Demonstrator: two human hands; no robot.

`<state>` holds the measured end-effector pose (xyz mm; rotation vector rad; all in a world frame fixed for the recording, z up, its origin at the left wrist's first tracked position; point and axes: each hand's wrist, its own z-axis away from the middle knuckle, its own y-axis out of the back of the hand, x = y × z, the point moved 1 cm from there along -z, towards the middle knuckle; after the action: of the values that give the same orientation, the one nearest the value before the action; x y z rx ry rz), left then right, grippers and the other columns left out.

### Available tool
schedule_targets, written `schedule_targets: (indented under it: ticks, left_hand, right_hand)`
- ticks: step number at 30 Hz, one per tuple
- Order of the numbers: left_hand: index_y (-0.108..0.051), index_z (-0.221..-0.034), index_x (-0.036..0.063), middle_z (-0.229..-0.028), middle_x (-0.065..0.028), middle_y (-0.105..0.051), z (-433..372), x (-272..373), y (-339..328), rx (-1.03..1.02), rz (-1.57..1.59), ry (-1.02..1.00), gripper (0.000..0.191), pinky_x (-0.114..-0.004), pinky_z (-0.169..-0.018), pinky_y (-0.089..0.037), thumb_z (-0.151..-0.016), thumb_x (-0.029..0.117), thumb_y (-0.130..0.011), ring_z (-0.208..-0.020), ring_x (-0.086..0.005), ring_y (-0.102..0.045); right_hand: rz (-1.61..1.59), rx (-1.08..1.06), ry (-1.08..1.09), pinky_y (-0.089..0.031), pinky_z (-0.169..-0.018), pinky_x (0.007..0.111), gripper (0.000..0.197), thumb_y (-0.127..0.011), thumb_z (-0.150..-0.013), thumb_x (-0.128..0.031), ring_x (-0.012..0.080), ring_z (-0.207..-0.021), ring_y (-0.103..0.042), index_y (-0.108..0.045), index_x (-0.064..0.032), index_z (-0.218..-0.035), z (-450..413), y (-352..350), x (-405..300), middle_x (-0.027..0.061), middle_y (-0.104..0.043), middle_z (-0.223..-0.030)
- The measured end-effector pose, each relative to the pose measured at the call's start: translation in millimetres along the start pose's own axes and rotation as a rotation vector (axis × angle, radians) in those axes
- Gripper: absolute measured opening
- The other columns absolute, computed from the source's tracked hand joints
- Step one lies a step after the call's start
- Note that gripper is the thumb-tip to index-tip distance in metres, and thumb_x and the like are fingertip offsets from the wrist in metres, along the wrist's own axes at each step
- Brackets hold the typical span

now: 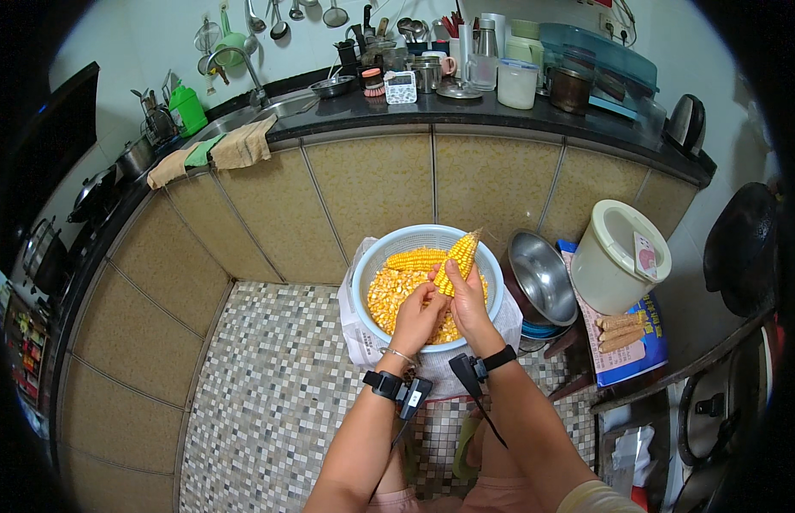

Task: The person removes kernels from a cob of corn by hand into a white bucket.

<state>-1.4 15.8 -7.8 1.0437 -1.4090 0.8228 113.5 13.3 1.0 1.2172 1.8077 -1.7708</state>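
Observation:
A yellow ear of corn (pixel 462 252) is tilted over a light-blue plastic colander basket (pixel 361 292), its pointed tip up and away from me. My right hand (pixel 469 301) grips it from the right, thumb along the kernels. At its lower end are the bent fingers and thumb of my left hand (pixel 418 315), partly hiding that end. Loose corn kernels (pixel 388 294) fill much of the basket. Another ear of corn (pixel 413 259) lies on them towards the far side. Beneath the basket, a printed white sheet (pixel 354 336) spreads out.
To the right sit a metal bowl (pixel 543 276) and a lidded pale bucket (pixel 590 263). Several bare corncobs (pixel 620 332) lie on printed packaging (pixel 654 353) beside the bucket. A dark kitchen counter (pixel 372 115) curves along the far side, above mosaic floor tiles (pixel 263 397).

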Motion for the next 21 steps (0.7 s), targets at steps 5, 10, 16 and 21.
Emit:
schedule_targets:
  ticks: [5, 10, 16, 21]
  left_hand:
    - [-0.059, -0.108, -0.0014, -0.092, -0.0032, -0.061, 1.5, 4.2, 0.2, 0.001, -0.013, 0.004, 0.024, -0.024, -0.074, -0.045, -0.095, 0.018, -0.054, -0.083, -0.0102, -0.055]
    - [-0.059, -0.104, -0.0003, -0.09, -0.0026, -0.06, 1.0, 2.6, 0.7, -0.003, -0.017, -0.001, 0.021, -0.023, -0.072, -0.044, -0.095, 0.018, -0.054, -0.08, -0.0099, -0.053]
    - [-0.06, -0.103, -0.0005, -0.082, -0.0073, -0.063, 0.2, -0.5, 0.7, 0.037, -0.028, -0.021, 0.026, -0.028, -0.069, -0.047, -0.092, 0.023, -0.056, -0.073, -0.0159, -0.059]
    - [-0.06, -0.102, 0.0006, -0.08, -0.0075, -0.062, 0.4, 2.1, 0.0, 0.041, -0.036, -0.039, 0.024, -0.029, -0.068, -0.046, -0.091, 0.022, -0.056, -0.071, -0.0165, -0.058]
  right_hand:
    - [-0.029, -0.017, 0.005, -0.051, -0.075, 0.027, 0.027, -0.061, -0.096, -0.019, 0.0139, -0.082, -0.061, -0.046, -0.0061, -0.115, -1.9, 1.9, 2.3, 0.0062, -0.06, -0.095]
    - [-0.019, -0.021, 0.004, -0.051, -0.075, 0.027, 0.027, -0.061, -0.096, -0.019, 0.0135, -0.082, -0.06, -0.046, -0.0061, -0.115, -1.6, 1.9, 2.7, 0.0057, -0.059, -0.095]
    - [-0.025, -0.03, 0.012, -0.051, -0.076, 0.027, 0.026, -0.06, -0.096, -0.019, 0.0132, -0.082, -0.06, -0.047, -0.0062, -0.115, -0.2, -0.2, 1.4, 0.0054, -0.059, -0.095]
    - [-0.003, -0.028, 0.013, -0.051, -0.077, 0.027, 0.026, -0.06, -0.096, -0.019, 0.0132, -0.083, -0.06, -0.046, -0.0065, -0.115, -1.2, 1.0, 2.3, 0.0054, -0.059, -0.096]
